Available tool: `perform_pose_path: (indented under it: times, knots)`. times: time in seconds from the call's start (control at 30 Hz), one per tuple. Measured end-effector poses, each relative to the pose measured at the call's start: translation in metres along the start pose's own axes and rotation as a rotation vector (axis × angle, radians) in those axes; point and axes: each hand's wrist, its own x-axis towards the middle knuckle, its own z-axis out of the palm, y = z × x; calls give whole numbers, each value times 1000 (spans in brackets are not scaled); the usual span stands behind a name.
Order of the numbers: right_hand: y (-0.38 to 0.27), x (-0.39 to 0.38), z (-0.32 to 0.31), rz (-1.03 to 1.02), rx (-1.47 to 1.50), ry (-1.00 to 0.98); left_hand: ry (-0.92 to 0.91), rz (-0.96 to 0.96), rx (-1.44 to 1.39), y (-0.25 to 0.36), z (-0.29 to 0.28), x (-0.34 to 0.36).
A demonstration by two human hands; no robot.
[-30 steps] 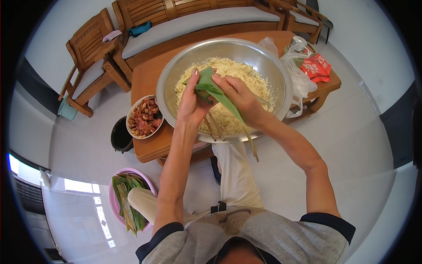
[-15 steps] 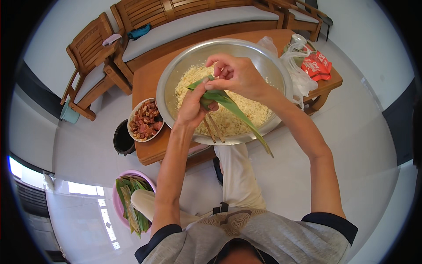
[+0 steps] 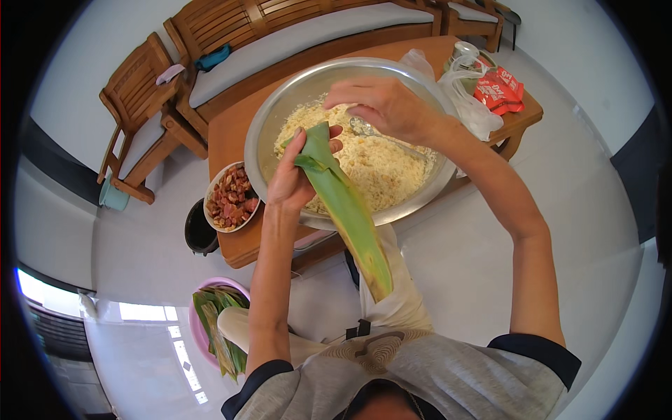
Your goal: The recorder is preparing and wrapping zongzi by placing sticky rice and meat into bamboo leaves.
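My left hand point(image 3: 292, 178) grips a long green leaf point(image 3: 346, 210), folded over at its upper end; its yellowish tail hangs down over my trouser leg. Above the rice, my right hand point(image 3: 388, 105) holds nothing that I can see, its fingers stretched leftward and the thumb apart. Pale yellow rice grains point(image 3: 381, 171) fill much of a wide steel basin point(image 3: 262, 133) under both hands. Close below my right hand, a shiny utensil point(image 3: 362, 127) lies in the rice, partly hidden, so its kind is unclear.
A bowl of reddish meat chunks point(image 3: 233, 199) stands left of the basin on the wooden table point(image 3: 227, 136). Below are a black pot point(image 3: 199, 227) and a pink tub point(image 3: 199, 329) of leaves. Plastic bags point(image 3: 476, 115) and red packets point(image 3: 500, 91) sit at right; a wooden bench point(image 3: 301, 42) stands behind.
The leaf has turned in my left hand, its broad face now showing and its tail hanging nearer me. My right hand has moved off the leaf to the right.
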Motion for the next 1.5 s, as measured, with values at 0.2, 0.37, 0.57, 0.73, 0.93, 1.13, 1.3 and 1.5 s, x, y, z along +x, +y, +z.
perform_pose_path:
  times: [0.2, 0.37, 0.57, 0.73, 0.93, 1.13, 1.3, 1.5]
  knots:
    - [-25, 24, -1, -108, 313, -471, 155, 11, -41, -3, 7, -2]
    - [-36, 26, -2, -164, 230, -544, 135, -143, 48, 1, -2, -2]
    - [-37, 16, 9, -302, 87, -498, -31, -116, 63, 3, -5, -7]
    - [-41, 5, 13, -307, 28, -348, 177, -8, 163, -3, 19, -10]
    - [-45, -1, 26, -49, 239, -157, 207, 195, 429, -13, 14, -16]
    - [-48, -6, 17, 483, 456, -78, 159, 261, 315, -16, 30, -16]
    - [-44, -18, 24, 449, 433, -110, 147, 344, 306, -18, 39, -16]
    - [-51, -32, 34, 592, 640, 9, 85, 269, 360, -27, 23, -30]
